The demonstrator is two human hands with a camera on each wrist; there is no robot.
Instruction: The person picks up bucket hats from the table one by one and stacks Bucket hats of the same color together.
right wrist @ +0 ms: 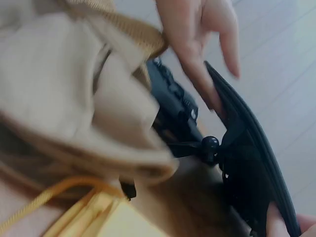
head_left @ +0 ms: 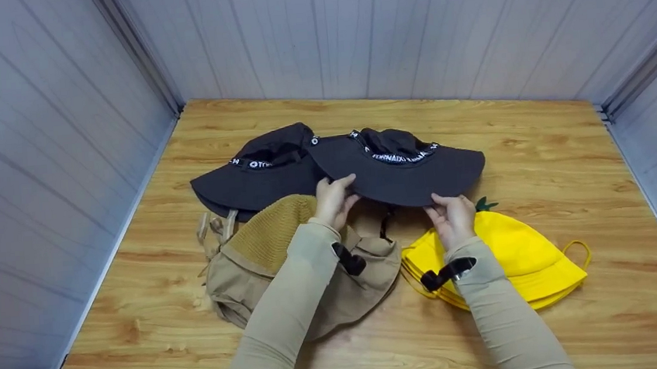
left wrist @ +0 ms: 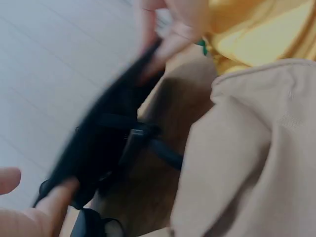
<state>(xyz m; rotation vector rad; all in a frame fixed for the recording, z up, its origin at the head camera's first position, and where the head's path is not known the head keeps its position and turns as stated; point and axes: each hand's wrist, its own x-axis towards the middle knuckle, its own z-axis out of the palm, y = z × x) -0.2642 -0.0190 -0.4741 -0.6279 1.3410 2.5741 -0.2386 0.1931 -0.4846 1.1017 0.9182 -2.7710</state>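
Note:
A dark bucket hat point(head_left: 415, 172) with a white-lettered band is tilted up at its near brim. My right hand point(head_left: 454, 218) pinches that brim between thumb and fingers. My left hand point(head_left: 333, 203) has its fingers under the brim's left part, the thumb standing apart from the cloth in the right wrist view. A cord with a toggle point(right wrist: 211, 144) hangs beneath the hat. A second dark hat point(head_left: 269, 177) lies to the left, partly covered by the first. Below my left hand is a tan hat point(head_left: 242, 279) with a mustard knitted crown.
Yellow hats point(head_left: 521, 251), stacked, with a green leaf tip point(head_left: 485, 204) and cord loops, lie by my right forearm. Everything rests on a wood-grain table point(head_left: 599, 198), with pale panel walls point(head_left: 322, 32) at the back and sides.

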